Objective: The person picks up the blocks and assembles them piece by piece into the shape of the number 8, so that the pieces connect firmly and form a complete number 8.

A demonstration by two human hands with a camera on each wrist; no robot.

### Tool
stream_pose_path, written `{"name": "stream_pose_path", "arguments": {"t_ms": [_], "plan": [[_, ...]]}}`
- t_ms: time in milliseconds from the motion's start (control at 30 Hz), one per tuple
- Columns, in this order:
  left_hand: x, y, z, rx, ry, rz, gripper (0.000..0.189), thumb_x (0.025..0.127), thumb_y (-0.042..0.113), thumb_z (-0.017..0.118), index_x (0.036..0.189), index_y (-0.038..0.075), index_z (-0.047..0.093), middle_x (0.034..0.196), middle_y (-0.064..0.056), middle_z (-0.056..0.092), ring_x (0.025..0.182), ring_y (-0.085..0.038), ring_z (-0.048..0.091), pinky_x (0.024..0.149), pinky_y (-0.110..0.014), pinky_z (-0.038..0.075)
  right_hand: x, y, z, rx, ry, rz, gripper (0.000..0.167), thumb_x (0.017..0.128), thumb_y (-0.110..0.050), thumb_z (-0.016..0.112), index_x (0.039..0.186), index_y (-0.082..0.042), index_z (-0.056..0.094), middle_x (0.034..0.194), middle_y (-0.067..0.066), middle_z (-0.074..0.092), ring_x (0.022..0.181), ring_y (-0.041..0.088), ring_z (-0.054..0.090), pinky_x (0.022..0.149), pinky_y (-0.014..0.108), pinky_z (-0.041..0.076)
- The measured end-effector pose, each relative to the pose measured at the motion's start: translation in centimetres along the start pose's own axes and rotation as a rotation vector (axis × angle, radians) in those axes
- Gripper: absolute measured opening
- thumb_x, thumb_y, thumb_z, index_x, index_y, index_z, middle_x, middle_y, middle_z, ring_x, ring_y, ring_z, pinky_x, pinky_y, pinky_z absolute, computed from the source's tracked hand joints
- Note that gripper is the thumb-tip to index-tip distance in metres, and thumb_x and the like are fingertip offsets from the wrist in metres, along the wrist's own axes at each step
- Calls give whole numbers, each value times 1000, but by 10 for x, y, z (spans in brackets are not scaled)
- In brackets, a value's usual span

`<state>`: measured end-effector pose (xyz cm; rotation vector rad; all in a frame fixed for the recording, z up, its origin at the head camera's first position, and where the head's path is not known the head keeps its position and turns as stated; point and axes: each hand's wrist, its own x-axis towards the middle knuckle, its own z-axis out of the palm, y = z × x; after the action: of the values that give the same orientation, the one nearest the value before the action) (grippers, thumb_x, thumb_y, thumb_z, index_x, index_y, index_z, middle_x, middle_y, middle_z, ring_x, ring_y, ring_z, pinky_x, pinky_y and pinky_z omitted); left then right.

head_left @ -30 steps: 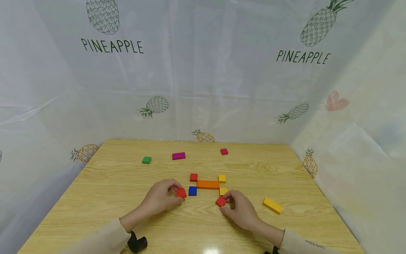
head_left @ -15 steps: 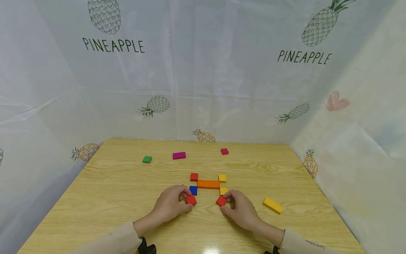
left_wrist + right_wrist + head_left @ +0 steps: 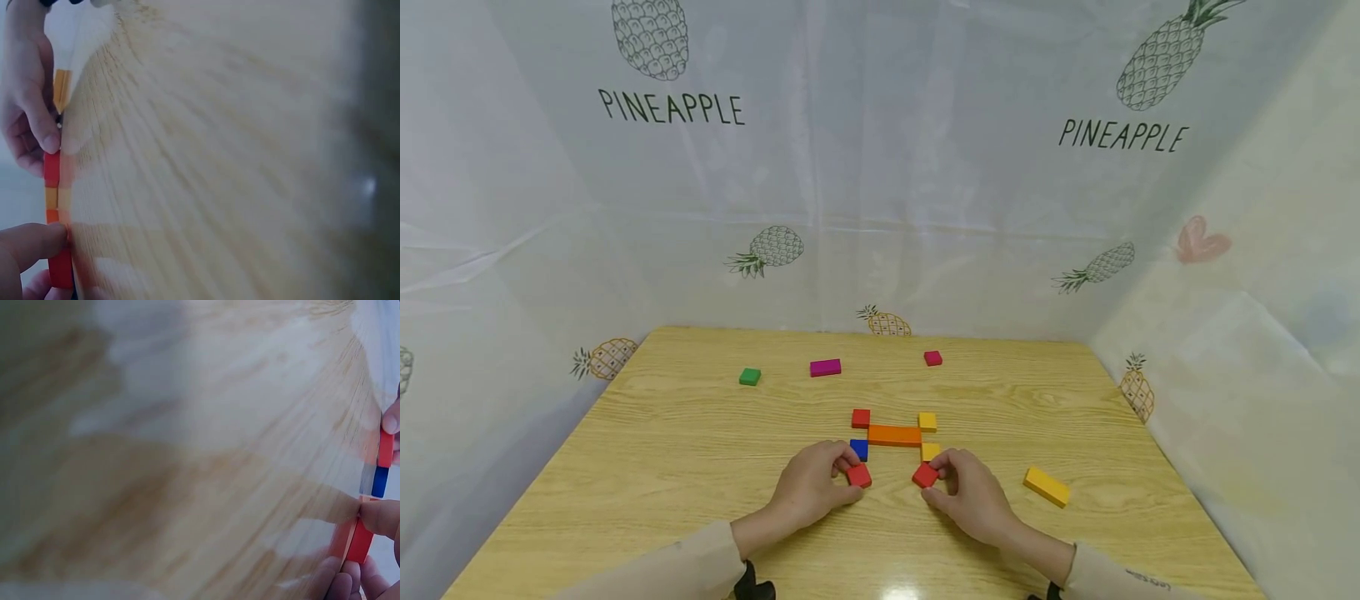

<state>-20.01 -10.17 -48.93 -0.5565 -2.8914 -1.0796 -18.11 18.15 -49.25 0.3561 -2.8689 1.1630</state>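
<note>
My left hand (image 3: 815,485) pinches a red square block (image 3: 859,476) between thumb and fingers, just in front of a blue square block (image 3: 859,450). Opposite it, my right hand (image 3: 973,497) pinches another red square block (image 3: 926,476), turned at an angle, near the front yellow square block (image 3: 930,452). Between the two sides lies a long orange block (image 3: 894,436). At its far corners sit a red square block (image 3: 861,418) and a yellow square block (image 3: 927,422). The left wrist view shows the left hand's red block (image 3: 60,267) low against the tabletop.
Farther back on the wooden table (image 3: 647,467) lie a green block (image 3: 750,377), a magenta block (image 3: 825,367) and a crimson block (image 3: 933,358). A long yellow block (image 3: 1047,487) is to the right of my right hand. Pineapple-print sheeting (image 3: 880,167) surrounds the table.
My left hand has carried its red block rightward and toward me, from left of the blue block to in front of it. The right hand has stayed nearly still, holding its red block.
</note>
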Motion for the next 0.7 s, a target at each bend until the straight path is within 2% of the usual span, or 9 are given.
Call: {"name": "stream_pose_path", "arguments": {"t_ms": [700], "plan": [[0,0,-1,-38,6,25,31,80,20,94,99,18,70,91,7,66,82,-13,57,73,-27,49,0,-1,0,1,4,-2,32,86,-18,91,107,-10,68,91,0,58,74,11,47,64,24,39]]}}
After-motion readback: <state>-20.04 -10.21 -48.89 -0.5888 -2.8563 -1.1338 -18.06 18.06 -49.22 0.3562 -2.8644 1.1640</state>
